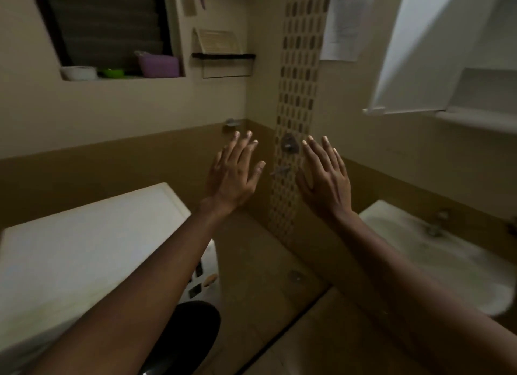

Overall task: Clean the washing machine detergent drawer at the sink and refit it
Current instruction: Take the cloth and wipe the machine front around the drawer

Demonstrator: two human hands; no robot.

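While both arms reach forward, left hand (232, 176) and right hand (326, 178) spread flat, empty, washing machine (84, 234) left, sink (461, 276) right

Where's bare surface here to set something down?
Bare: the white washing machine top, at left below the brown wall; the sink basin in front of its tap. Crowded: the window ledge, holding a white bowl, green dish and purple basket.

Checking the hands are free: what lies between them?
Head view: between left hand and right hand, only the mosaic strip and a wall tap behind.
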